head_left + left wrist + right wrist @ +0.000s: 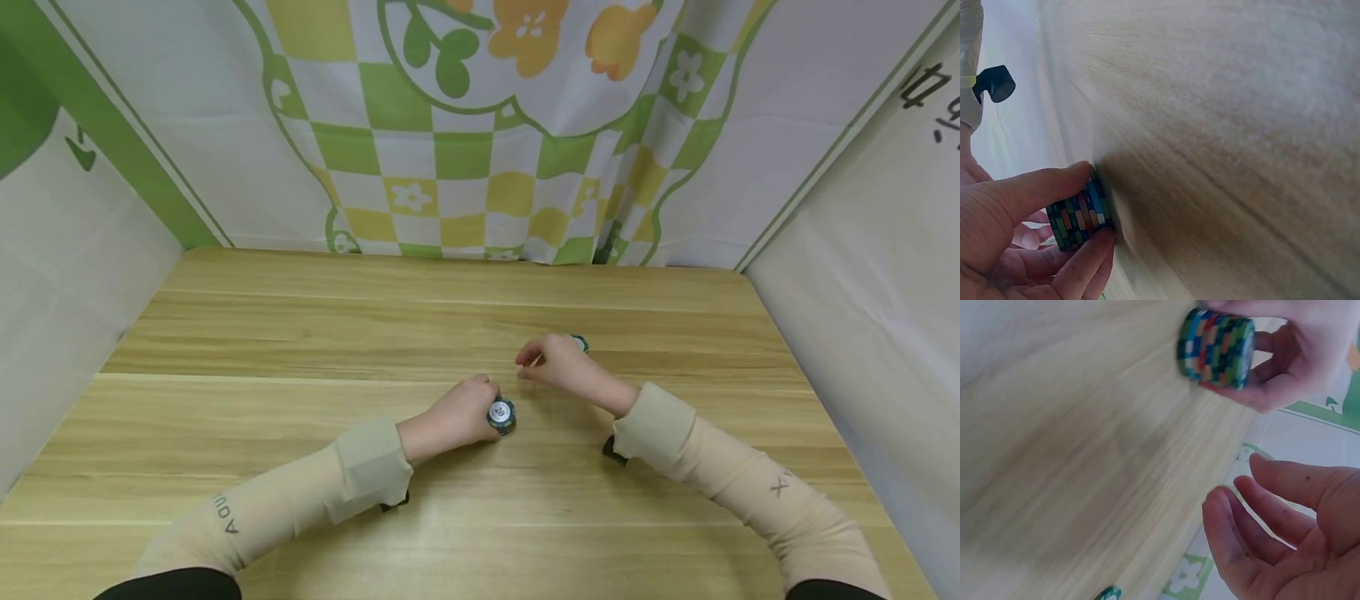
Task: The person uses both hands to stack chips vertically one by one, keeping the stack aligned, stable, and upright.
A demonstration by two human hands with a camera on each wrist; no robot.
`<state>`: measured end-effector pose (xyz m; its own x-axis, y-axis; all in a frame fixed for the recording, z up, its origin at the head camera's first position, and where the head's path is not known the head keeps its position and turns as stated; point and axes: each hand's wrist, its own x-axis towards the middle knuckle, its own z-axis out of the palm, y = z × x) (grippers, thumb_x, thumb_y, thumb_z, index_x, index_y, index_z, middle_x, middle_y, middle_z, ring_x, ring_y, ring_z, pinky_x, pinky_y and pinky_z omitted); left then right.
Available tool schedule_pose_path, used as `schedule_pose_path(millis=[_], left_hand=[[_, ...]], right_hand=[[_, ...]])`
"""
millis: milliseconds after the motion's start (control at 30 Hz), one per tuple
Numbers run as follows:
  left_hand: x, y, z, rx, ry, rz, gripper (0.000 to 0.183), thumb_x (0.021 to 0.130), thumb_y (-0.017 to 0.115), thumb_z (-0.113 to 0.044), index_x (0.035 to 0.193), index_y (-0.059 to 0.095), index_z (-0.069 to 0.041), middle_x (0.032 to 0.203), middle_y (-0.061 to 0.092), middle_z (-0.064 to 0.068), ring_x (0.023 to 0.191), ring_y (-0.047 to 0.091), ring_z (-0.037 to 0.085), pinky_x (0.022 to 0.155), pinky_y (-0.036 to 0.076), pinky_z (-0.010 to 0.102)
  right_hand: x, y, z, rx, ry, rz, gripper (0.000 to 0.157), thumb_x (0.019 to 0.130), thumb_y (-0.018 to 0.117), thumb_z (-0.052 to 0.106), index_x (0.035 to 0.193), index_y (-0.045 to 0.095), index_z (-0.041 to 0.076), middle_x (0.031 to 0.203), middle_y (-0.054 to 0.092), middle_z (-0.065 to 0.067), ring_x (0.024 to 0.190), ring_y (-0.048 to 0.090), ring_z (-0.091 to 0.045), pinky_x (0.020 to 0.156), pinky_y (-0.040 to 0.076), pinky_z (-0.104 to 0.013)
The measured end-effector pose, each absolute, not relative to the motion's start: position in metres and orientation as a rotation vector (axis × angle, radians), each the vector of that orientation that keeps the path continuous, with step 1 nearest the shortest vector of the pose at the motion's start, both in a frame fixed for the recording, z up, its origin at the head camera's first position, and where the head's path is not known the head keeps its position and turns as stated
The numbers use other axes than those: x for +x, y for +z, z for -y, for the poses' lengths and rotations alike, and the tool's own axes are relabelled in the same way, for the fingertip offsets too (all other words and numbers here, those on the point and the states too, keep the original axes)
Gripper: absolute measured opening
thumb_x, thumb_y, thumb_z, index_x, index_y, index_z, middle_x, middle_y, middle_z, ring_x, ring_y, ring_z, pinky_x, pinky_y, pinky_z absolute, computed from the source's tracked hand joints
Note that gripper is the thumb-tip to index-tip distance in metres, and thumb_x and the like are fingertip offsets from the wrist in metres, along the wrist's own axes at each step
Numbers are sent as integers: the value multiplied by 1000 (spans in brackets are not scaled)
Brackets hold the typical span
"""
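My left hand [453, 417] grips a short stack of poker chips [501, 414] at the middle of the table, its top chip dark green with a white centre marked 20. In the left wrist view, thumb and fingers lie on either side of the stack [1080, 215], whose edge shows green, blue, red and orange layers. My right hand [558, 364] hovers just beyond, to the right, its fingers loosely bent with a gap to the thumb and nothing between them. Partly hidden behind that hand is another green chip [580, 342], which also peeks in at the bottom of the right wrist view.
The wooden table [300, 325] reaches back to a patterned cloth [465, 167] with green and yellow checks. White cloth panels [862, 275] stand along both sides. A small dark device [615, 451] sits under the right cuff.
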<state>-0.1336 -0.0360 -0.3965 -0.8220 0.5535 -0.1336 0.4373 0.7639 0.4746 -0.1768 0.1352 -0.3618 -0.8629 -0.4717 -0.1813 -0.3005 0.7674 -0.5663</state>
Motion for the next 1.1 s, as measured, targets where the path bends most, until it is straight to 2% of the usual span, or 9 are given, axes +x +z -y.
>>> schedule_pose_path(millis=[333, 633, 867, 1100], left_hand=[[-132, -395, 36, 779, 627, -2709, 36, 64, 79, -11, 91, 58, 2, 83, 52, 7, 73, 52, 17, 65, 47, 28], [-130, -395, 36, 785, 646, -2704, 39, 66, 78, -9, 97, 58, 4, 84, 53, 8, 74, 52, 17, 65, 47, 28], [-129, -397, 37, 783, 645, -2702, 39, 66, 77, -9, 97, 58, 4, 86, 53, 8, 76, 53, 17, 67, 48, 28], [-129, -397, 37, 779, 647, -2707, 40, 67, 77, -9, 99, 58, 4, 89, 54, 9, 77, 54, 18, 68, 48, 28]], right_hand=[[-181, -369, -144, -634, -595, -2820, 22, 86, 60, 9, 105, 64, -1, 105, 64, -15, 92, 61, -26, 76, 51, -37], [-195, -377, -159, -660, -560, -2887, 26, 83, 60, 3, 107, 61, -7, 111, 61, -21, 106, 55, -33, 89, 45, -42], [-201, -382, -169, -643, -546, -2905, 29, 83, 61, 0, 110, 59, -8, 114, 58, -22, 107, 54, -34, 89, 45, -43], [-208, -385, -178, -549, -564, -2879, 36, 83, 63, 6, 115, 56, -10, 115, 57, -24, 106, 55, -35, 88, 45, -43]])
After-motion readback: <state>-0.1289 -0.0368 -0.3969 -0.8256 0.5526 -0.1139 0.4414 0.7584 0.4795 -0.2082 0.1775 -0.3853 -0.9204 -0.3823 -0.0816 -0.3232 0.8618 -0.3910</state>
